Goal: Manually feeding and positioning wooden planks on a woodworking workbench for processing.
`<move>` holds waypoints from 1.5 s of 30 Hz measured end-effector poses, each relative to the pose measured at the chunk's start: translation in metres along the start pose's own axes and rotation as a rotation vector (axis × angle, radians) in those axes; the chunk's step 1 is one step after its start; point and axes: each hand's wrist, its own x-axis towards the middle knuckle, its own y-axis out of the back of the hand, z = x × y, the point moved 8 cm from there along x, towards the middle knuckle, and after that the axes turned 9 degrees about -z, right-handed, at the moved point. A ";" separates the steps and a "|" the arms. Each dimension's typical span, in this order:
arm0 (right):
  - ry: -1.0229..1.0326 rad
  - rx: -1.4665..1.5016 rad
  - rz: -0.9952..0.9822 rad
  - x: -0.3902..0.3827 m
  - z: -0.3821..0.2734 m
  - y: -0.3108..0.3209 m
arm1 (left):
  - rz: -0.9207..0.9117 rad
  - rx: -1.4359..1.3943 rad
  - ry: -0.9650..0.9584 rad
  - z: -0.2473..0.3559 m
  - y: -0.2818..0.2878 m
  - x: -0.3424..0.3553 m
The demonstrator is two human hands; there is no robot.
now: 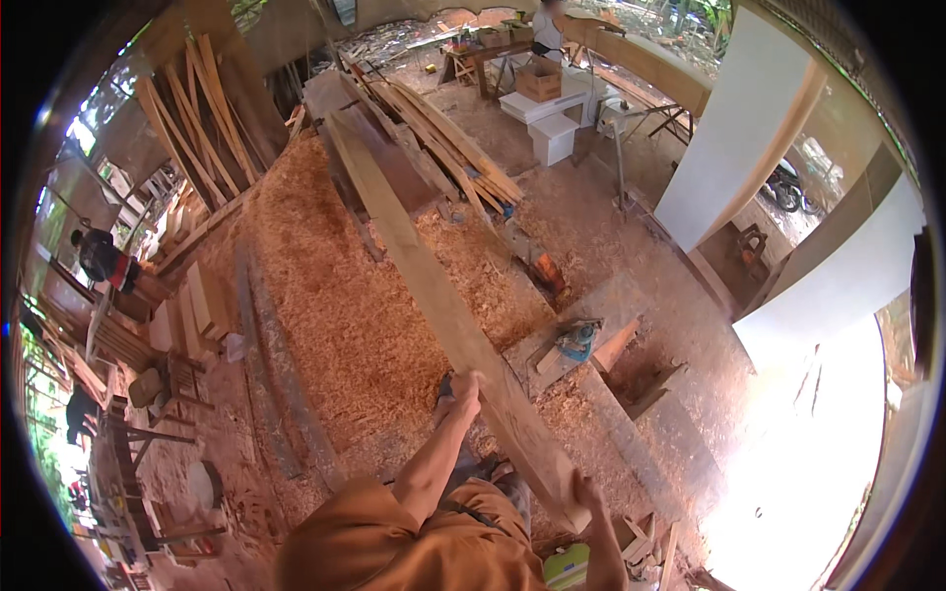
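A long pale wooden board (424,276) runs from near my body toward the upper middle, over a bed of wood shavings (315,295). My left hand (465,392) grips its left edge in the lower middle. My right hand (585,492) holds the near end at the lower right. Right of the board, a blue power planer (576,341) sits on a timber (621,295), and an orange power tool (548,274) lies farther back.
Planks (448,138) lie stacked beyond, with others (197,118) leaning at upper left. White panels (729,138) stand at right. One person (103,256) is at far left, another (547,34) at the back near white blocks (552,138). Cut timber (197,305) and stools (168,394) fill the left.
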 end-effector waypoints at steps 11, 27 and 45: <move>0.210 0.018 0.230 0.002 0.040 0.064 | -0.377 -0.228 0.268 -0.056 -0.070 0.015; -0.356 1.526 0.344 0.003 0.110 -0.094 | -0.333 0.053 0.348 -0.050 -0.046 0.017; -0.282 1.389 0.417 -0.076 0.099 0.003 | -0.111 -0.176 0.140 0.039 -0.060 0.074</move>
